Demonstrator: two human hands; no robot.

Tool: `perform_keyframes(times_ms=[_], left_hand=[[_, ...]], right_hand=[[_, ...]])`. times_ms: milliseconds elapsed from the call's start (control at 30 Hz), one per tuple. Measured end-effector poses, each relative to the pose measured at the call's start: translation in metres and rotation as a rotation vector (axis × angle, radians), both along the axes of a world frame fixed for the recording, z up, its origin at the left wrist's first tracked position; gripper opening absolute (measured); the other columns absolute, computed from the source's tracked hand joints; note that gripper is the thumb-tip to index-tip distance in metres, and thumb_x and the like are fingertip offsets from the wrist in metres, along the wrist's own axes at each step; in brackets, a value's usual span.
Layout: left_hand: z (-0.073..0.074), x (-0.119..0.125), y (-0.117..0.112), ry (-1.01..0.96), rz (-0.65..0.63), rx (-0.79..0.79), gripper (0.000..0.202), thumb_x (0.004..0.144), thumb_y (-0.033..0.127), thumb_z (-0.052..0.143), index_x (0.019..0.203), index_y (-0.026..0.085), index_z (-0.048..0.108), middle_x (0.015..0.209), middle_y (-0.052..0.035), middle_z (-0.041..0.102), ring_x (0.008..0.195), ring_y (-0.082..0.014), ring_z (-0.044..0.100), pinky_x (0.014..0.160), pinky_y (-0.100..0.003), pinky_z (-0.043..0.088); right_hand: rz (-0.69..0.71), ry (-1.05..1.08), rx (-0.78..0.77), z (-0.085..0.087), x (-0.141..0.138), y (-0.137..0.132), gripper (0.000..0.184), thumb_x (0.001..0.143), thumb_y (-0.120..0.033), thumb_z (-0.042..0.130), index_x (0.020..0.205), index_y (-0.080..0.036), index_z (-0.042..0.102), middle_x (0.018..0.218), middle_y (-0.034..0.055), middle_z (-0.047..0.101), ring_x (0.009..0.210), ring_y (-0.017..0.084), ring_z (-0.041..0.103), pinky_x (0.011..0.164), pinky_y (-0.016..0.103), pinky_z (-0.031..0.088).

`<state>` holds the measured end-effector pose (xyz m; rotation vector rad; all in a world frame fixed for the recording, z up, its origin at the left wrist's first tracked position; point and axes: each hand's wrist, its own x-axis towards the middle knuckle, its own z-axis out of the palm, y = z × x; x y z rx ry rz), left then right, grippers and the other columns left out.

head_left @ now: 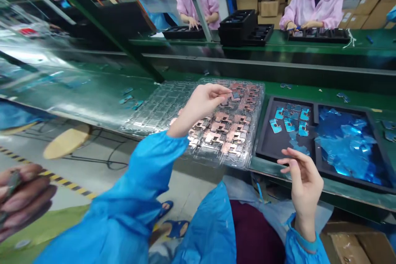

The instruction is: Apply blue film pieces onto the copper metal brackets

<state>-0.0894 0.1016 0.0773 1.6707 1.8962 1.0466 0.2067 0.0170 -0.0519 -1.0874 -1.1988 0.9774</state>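
Nearest, the right hand (305,181), fingers loosely curled and grasping nothing visible, hovers at the near edge of a black divided tray (268,143) containing blue-faced circuit boards (289,124) and crumpled blue film (343,144). Beyond, the left hand (207,101) pinches a small circuit board (234,96), copper-toned with a dark square patch, above a clear blister tray (259,105) of similar boards. Farthest, two pink-sleeved co-workers (312,10) work across the table (301,93).

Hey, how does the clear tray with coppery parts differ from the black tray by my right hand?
The clear tray is see-through plastic; the black tray is opaque. The clear tray carries coppery parts in rows, while the black tray holds blue parts beside heaped blue film. Both lie on the green bench.
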Motion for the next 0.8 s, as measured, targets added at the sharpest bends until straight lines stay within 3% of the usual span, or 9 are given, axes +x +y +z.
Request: perform_keyframes(times_ms=[133,267,367,700,800], left_hand=[[-0.025,-0.031,0.050,0.115,-0.156,-0.153,0.022,0.089,0.037,0.077,0.098,0.018,0.082,0.110,-0.0132,0.085,0.104,-0.0314,0.080,0.096,-0.044,0.063],[-0.045,-0.051,0.072,0.239,-0.177,-0.126,0.025,0.091,0.037,0.071,0.101,0.017,0.081,0.107,-0.0132,0.085,0.097,-0.0286,0.080,0.091,-0.042,0.062],[-0.052,-0.055,0.078,0.304,-0.198,-0.123,0.023,0.092,0.035,0.070,0.101,0.019,0.083,0.103,-0.0117,0.085,0.093,-0.0280,0.079,0.088,-0.041,0.061],[-0.068,-0.049,0.073,0.546,-0.144,0.002,0.034,0.096,0.027,0.057,0.116,0.015,0.082,0.121,-0.0175,0.073,0.118,-0.0350,0.069,0.109,-0.051,0.055],[-0.070,-0.046,0.064,0.678,-0.238,0.010,0.040,0.104,0.033,0.048,0.118,0.015,0.081,0.122,-0.0175,0.075,0.121,-0.0346,0.068,0.113,-0.052,0.052]], right_hand=[[0.032,-0.017,-0.030,-0.010,0.006,-0.003,0.023,0.106,-0.039,0.070,0.122,-0.024,0.078,0.120,0.0102,0.082,0.090,0.021,0.083,0.067,0.027,0.067],[0.014,-0.044,-0.063,-0.015,0.012,-0.004,0.024,0.106,-0.041,0.069,0.121,-0.024,0.079,0.122,0.0108,0.081,0.093,0.022,0.083,0.067,0.028,0.067],[0.006,-0.053,-0.074,-0.017,0.011,-0.002,0.025,0.106,-0.042,0.069,0.120,-0.024,0.079,0.123,0.0113,0.080,0.092,0.022,0.082,0.068,0.029,0.067],[0.052,-0.066,-0.066,-0.020,0.006,0.000,0.022,0.109,-0.040,0.065,0.116,-0.024,0.079,0.123,0.0099,0.078,0.092,0.020,0.081,0.068,0.027,0.067],[0.037,-0.073,-0.057,-0.019,0.005,-0.002,0.021,0.110,-0.036,0.064,0.116,-0.024,0.079,0.120,0.0087,0.078,0.089,0.018,0.081,0.067,0.025,0.066]])
